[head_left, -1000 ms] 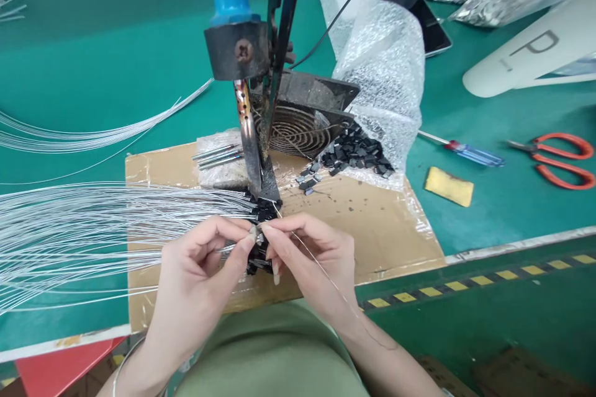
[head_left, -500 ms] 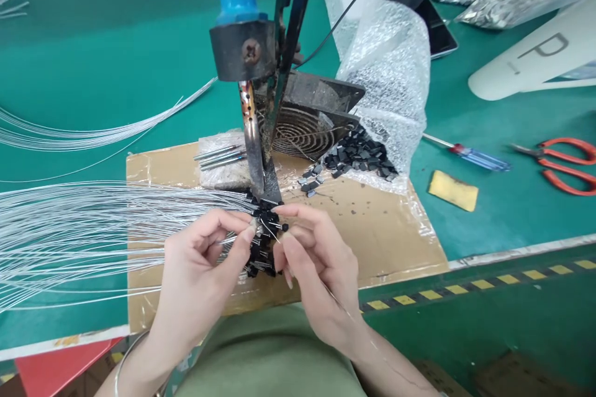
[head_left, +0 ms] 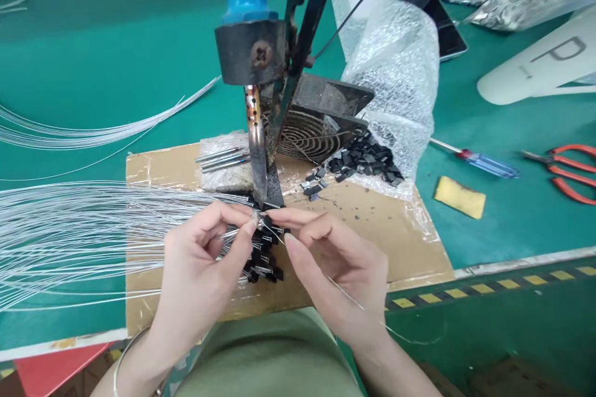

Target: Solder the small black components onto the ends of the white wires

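Observation:
My left hand (head_left: 200,254) pinches a small part too tiny to make out, just below the tip of the soldering iron (head_left: 257,149). Close to its fingertips, my right hand (head_left: 339,260) reaches a finger to the same spot, its thumb lower by a thin wire (head_left: 347,293) that runs down across the palm. Whether the right fingers grip the wire is unclear. Beneath both hands are black connectors (head_left: 265,260) on the ends of many thin white wires (head_left: 84,217) stretching left over cardboard (head_left: 395,229).
A round fan grille (head_left: 307,133) stands behind the iron. Loose black pieces (head_left: 367,158) lie beside bubble wrap (head_left: 395,62). Farther right are a screwdriver (head_left: 488,163), a yellow sponge (head_left: 460,196) and red-handled pliers (head_left: 572,167). Metal rods (head_left: 223,159) rest left of the iron.
My right hand has opened wider and shifted right, with its index finger extended toward the left fingertips. My left hand is nearly still. The view has shifted slightly.

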{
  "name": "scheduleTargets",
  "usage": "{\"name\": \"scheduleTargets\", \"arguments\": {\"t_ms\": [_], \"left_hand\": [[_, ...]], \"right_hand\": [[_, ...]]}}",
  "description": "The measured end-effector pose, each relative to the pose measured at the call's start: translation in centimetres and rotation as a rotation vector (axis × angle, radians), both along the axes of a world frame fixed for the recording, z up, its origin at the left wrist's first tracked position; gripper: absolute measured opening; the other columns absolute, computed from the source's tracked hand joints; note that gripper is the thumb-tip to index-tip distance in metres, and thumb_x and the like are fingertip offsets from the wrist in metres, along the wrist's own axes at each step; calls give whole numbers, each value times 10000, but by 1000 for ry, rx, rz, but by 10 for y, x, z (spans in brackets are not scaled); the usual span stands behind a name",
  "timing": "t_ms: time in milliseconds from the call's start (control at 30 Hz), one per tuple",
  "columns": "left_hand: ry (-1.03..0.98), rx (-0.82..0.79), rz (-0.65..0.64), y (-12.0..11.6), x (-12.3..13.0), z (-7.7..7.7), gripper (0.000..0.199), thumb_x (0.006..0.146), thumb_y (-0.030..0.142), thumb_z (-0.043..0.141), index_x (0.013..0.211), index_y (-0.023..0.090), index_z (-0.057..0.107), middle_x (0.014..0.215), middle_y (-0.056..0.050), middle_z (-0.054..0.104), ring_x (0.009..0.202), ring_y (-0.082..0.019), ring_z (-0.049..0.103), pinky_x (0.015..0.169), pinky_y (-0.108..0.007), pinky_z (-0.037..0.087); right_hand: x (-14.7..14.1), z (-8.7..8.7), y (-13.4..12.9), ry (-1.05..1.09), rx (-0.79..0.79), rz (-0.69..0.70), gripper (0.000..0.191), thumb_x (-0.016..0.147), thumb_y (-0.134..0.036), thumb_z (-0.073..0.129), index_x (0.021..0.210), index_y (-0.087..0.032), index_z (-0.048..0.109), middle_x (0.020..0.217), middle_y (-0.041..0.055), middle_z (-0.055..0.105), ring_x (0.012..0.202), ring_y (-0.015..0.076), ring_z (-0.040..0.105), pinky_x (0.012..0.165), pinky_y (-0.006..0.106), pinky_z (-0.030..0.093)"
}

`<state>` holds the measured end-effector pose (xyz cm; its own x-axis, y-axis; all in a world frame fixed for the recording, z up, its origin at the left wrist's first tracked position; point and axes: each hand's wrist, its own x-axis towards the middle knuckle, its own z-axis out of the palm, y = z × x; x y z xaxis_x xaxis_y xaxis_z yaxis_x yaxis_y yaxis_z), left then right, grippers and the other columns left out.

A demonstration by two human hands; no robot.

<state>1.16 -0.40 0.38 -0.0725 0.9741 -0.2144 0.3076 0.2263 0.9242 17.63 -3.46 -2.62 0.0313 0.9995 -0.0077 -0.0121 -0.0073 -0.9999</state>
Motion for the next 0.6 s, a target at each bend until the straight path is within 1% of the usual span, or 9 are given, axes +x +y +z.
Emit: {"name": "scheduleTargets", "arguments": {"t_ms": [100, 200, 300, 433, 600], "left_hand": [[0, 3, 2, 2, -1, -2, 101, 840, 180, 761, 744, 208, 748, 855, -19, 795, 739, -144, 718, 624, -202, 528], [14, -9, 11, 6, -1, -3, 86, 822, 185, 781, 744, 209, 755, 827, -9, 785, 672, -123, 671, 559, -195, 473], [18, -14, 22, 11, -1, -2, 82, 815, 179, 787, 745, 210, 758, 771, 2, 756, 638, -109, 637, 536, -187, 439], [-13, -7, 24, 17, 0, 0, 108, 802, 139, 775, 724, 209, 750, 732, 11, 726, 645, -105, 644, 557, -180, 461], [-48, 13, 20, 20, 1, 2, 141, 796, 98, 761, 717, 213, 743, 706, 25, 691, 619, -93, 624, 557, -174, 480]], "right_hand": [[-1, -2, 5, 66, -23, -17, 214, 983, -146, 692, 803, -237, 623, 1178, 73, 835, 1153, 239, 787, 1028, 392, 621], [-2, -4, 10, 128, -47, -28, 234, 976, -141, 699, 777, -237, 625, 1142, 52, 844, 1137, 220, 794, 1004, 349, 629], [-2, -5, 13, 166, -70, -30, 237, 965, -139, 714, 767, -235, 626, 1156, 47, 844, 1127, 218, 798, 1017, 348, 626], [-3, -4, 17, 177, -69, -34, 240, 953, -125, 719, 757, -234, 636, 1160, 34, 845, 1125, 207, 799, 1022, 330, 624], [-5, -1, 20, 203, -64, -67, 247, 929, -94, 719, 734, -227, 647, 1133, 35, 850, 1066, 203, 820, 1002, 324, 642]]}}
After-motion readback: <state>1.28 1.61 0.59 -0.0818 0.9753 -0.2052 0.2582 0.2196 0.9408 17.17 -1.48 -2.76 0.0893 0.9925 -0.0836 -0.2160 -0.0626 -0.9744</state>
